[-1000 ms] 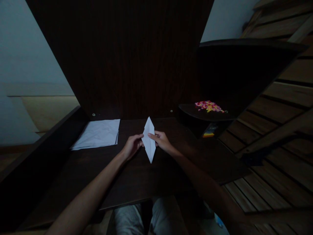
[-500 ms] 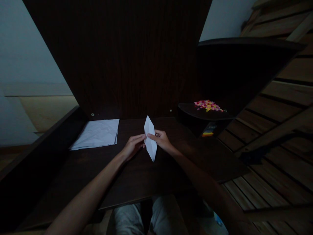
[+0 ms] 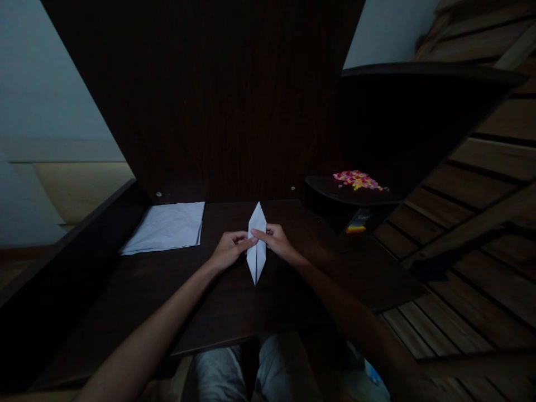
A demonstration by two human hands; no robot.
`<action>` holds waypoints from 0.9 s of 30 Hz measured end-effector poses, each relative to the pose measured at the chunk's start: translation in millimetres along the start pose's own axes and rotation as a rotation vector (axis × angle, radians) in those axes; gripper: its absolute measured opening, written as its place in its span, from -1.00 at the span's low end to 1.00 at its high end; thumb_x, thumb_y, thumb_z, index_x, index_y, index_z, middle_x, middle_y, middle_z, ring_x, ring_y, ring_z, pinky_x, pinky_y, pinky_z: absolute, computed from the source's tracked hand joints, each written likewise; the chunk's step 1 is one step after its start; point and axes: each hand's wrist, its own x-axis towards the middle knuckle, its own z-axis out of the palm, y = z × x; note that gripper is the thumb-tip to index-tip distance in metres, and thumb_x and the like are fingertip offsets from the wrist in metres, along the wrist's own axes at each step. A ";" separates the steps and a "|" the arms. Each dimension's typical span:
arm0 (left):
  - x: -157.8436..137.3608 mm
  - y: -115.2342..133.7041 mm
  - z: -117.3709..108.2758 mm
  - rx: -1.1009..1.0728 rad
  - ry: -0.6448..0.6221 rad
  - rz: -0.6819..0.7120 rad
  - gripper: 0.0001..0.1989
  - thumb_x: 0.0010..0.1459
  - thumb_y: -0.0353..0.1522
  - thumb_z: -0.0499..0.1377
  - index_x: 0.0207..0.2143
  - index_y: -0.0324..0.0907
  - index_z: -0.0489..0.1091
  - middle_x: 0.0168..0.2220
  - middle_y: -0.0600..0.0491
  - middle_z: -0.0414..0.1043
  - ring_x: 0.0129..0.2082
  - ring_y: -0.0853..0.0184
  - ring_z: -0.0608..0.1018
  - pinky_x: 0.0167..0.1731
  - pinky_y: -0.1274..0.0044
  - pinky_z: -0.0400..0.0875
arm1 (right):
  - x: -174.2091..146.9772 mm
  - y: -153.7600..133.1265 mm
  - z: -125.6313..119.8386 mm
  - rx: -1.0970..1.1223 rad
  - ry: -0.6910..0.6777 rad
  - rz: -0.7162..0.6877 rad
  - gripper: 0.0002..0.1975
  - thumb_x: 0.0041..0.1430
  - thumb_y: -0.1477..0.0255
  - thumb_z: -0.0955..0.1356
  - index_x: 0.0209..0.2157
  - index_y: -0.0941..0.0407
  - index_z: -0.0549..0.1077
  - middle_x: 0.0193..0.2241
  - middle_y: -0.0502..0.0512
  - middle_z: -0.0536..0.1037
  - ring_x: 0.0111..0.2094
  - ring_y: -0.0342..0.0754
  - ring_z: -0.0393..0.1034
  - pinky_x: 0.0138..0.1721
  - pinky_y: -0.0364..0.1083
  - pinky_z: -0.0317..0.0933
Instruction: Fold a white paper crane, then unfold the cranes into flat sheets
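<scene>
A white folded paper [image 3: 257,257], long and pointed at both ends, is held upright in the middle above the dark desk. A seam runs down its centre, with a narrow dark gap in the lower half. My left hand [image 3: 229,247] grips its left edge, thumb lying across the front. From the other side my right hand [image 3: 277,240] pinches it, the thumb on the front face and the fingers behind. The fingertips behind the paper are hidden.
White paper sheets [image 3: 167,226] lie stacked at the desk's back left. On a rounded shelf [image 3: 320,187] at the right sits a pile of small pink, red and yellow pieces [image 3: 358,180]. A dark panel [image 3: 209,100] rises behind the desk [image 3: 226,312]. Wooden slats [image 3: 481,268] stand at the right.
The folded paper has turned more upright, and its centre seam now faces me with a gap showing below. My left thumb has moved onto its front face.
</scene>
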 end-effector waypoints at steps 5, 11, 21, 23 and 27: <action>-0.9 -2.5 0.0 0.042 -0.097 -0.035 -0.69 -0.08 -0.14 0.32 -0.47 -0.24 0.53 -0.56 0.06 0.45 -0.57 0.39 0.40 -0.52 0.56 0.23 | -0.1 0.0 -2.7 -0.007 0.000 -0.053 -0.63 -0.26 0.17 0.51 -0.56 0.16 0.41 -0.60 -0.04 0.44 -0.53 -0.16 0.30 -0.51 -0.17 0.17; -1.3 -4.3 1.0 0.054 -0.117 -0.034 -0.69 -0.07 -0.15 0.32 -0.44 -0.24 0.54 -0.52 0.05 0.48 -0.53 0.36 0.44 -0.47 0.55 0.26 | -0.5 4.0 -2.0 0.006 0.038 0.009 -0.68 -0.25 0.23 0.50 -0.58 0.18 0.43 -0.61 -0.03 0.44 -0.57 -0.16 0.29 -0.55 -0.17 0.14; 2.3 -9.7 -0.6 0.116 -0.084 0.016 -0.68 -0.09 -0.14 0.33 -0.52 -0.25 0.52 -0.57 0.06 0.46 -0.56 0.39 0.41 -0.50 0.57 0.24 | 3.2 1.0 -6.2 0.086 0.219 0.006 -0.68 -0.26 0.23 0.50 -0.61 0.18 0.43 -0.64 -0.02 0.44 -0.60 -0.17 0.26 -0.58 -0.18 0.11; 2.4 -10.1 -0.7 0.116 -0.081 0.023 -0.67 -0.11 -0.13 0.34 -0.54 -0.26 0.51 -0.58 0.07 0.45 -0.56 0.40 0.41 -0.50 0.57 0.25 | 3.1 0.1 -5.5 0.080 0.216 0.005 -0.67 -0.27 0.22 0.50 -0.61 0.18 0.43 -0.64 -0.02 0.43 -0.61 -0.18 0.25 -0.59 -0.18 0.09; 1.3 -11.0 1.1 0.098 -0.006 0.032 -0.67 -0.11 -0.14 0.34 -0.48 -0.26 0.54 -0.49 0.03 0.52 -0.50 0.36 0.47 -0.45 0.55 0.31 | 2.3 -1.5 -3.8 0.067 0.193 -0.044 -0.65 -0.25 0.19 0.51 -0.54 0.17 0.43 -0.58 -0.01 0.46 -0.55 -0.14 0.31 -0.54 -0.16 0.16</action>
